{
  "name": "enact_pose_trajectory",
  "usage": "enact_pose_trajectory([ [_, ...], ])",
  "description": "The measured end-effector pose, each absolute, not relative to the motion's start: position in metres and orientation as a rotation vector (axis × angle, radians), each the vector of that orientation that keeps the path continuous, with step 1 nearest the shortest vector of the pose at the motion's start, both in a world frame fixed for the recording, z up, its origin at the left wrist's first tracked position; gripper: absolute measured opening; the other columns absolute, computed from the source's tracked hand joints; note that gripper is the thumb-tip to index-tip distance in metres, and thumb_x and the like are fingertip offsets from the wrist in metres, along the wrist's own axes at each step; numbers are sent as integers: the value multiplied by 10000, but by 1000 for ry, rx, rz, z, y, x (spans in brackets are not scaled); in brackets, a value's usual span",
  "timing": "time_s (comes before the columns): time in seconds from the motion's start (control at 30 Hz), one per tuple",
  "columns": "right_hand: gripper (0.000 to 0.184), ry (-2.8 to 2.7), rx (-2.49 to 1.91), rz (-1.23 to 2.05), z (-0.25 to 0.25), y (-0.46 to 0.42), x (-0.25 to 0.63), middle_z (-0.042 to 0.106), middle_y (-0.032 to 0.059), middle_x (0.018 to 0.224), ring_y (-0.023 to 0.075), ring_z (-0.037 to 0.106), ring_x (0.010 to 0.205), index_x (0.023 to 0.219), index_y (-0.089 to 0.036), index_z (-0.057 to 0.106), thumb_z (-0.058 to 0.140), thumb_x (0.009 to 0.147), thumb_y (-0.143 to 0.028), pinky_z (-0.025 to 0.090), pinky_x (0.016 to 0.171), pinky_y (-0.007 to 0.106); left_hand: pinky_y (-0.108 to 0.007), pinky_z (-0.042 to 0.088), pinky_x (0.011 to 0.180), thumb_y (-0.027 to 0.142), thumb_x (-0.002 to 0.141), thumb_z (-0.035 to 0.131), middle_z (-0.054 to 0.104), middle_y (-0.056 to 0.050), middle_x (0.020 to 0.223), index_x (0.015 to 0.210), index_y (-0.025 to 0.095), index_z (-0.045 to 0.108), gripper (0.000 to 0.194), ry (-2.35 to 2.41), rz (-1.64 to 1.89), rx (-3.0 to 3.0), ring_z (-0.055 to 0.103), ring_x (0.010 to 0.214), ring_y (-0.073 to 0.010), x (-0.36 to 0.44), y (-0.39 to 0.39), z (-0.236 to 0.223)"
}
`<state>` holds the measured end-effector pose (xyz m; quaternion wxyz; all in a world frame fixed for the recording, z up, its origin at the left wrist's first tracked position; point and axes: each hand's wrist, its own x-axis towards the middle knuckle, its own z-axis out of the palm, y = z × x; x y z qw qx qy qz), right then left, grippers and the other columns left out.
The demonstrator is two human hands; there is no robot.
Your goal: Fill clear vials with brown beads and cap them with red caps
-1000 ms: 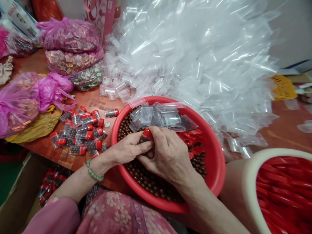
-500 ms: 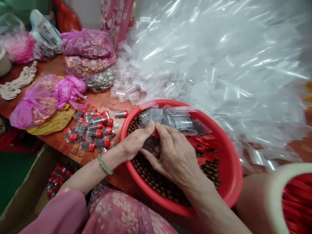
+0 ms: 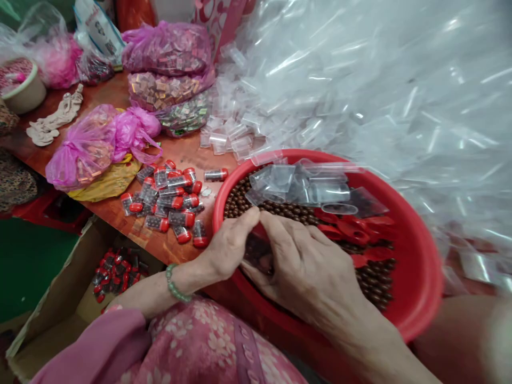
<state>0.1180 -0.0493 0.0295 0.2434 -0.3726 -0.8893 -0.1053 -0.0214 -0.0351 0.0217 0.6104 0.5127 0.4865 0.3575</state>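
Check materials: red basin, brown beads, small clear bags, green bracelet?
The red basin looks like glossy moulded plastic, from its smooth, rounded rim and even sheen. The brown beads have a polished finish, perhaps wood or plastic; the shine leaves it open. The small clear bags look like thin plastic film, creased and glinting. The green bracelet looks like smooth, milky stone or glass; can't tell which.

Pink bags of foil packets (image 3: 167, 50) — stacked

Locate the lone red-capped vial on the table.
In the head view, the red-capped vial lies on the table, just left of the red basin, above the vial pile.
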Motion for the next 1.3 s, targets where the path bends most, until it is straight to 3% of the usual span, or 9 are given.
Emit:
enact_pose_trajectory([
  [0.1, 659, -2451, -1085, -44, 37, -51, 124, 634, 237, 1237, 305, 631, 1104, 1443, -37, 322, 550, 920, -367, 539, 857, 417, -269, 481, 524, 562, 962, 282, 593, -16, 561, 717, 168, 634, 582, 1128, 807, 1188, 547, 495, -130, -52, -38, 28],
  [0.2, 463, -2351, -1270, 63, 32, -48, 151, 681, 184, 1165, 282, 666, 1037, 1339, -101, 481, 547, 933, -314, 553, 876, 417, -258, 453, 553, 559, 953, 352, 615, -12, 621, 825, 174, 663, 511, 1475, 1060, 1575, 547, 544, -125, -94, -24, 15],
  [0.33, 218, -2139, -1522, 224, 11, -50, 193, 729, 111, 1040, 242, 704, 936, 1121, -166, 632, 542, 933, -226, 570, 831, 379, -400, 464, 826, 458, 962, 372, 681, -111, 844, 901, 151, 676, 437, 1983, 1066, 2180, 607, 844, -239, -140, 16, -23],
  [0.43, 181, -2113, -1590, 356, 4, -57, 206, 730, 92, 1003, 239, 700, 928, 1068, -176, 648, 540, 932, -226, 566, 832, 385, -503, 382, 1008, 430, 946, 410, 649, -195, 1100, 1071, 128, 645, 403, 1978, 989, 2340, 546, 1117, -326, -153, 40, -46],
  [0.57, 204, -2209, -1582, 556, 11, -65, 208, 703, 91, 1046, 246, 673, 974, 1090, -180, 633, 554, 927, -274, 547, 883, 414, -544, 281, 1124, 410, 938, 447, 564, -220, 1262, 1194, 114, 586, 415, 1935, 1048, 2308, 431, 1306, -343, -149, 47, -50],
  [0.73, 456, -2278, -1568, 734, 9, -64, 207, 668, 115, 1146, 264, 646, 1061, 1238, -160, 558, 671, 852, -374, 535, 914, 427, -479, 373, 1102, 338, 960, 439, 613, -152, 1242, 1198, 125, 598, 357, 1727, 1264, 2236, 522, 1253, -264, -112, 21, -17],
  [0.9, 251, -2234, -1532, 727, -1, -61, 199, 693, 115, 1023, 235, 676, 948, 1096, -147, 605, 624, 878, -270, 551, 843, 394, -409, 431, 1078, 232, 884, 579, 635, -101, 1235, 1114, 171, 629, 243, 1285, 1058, 2272, 582, 1190, -224, -60, -9, 14],
  [1.1, 322, -2033, -1366, 761, 21, -54, 201, 732, 81, 1015, 191, 696, 888, 1142, -162, 616, 673, 847, -279, 551, 800, 311, -401, 428, 1083, 302, 872, 612, 592, -162, 1326, 1292, 112, 535, 467, 850, 582, 2098, 549, 1243, -248, -20, -5, 21],
  [1.3, 312, -1927, -1185, 897, 31, -48, 199, 741, 70, 1041, 179, 707, 917, 1150, -183, 647, 679, 847, -255, 559, 809, 278, -333, 479, 975, 324, 877, 608, 664, -85, 1202, 1304, 183, 559, 453, 583, 324, 1562, 624, 1097, -207, -8, 8, 21],
])
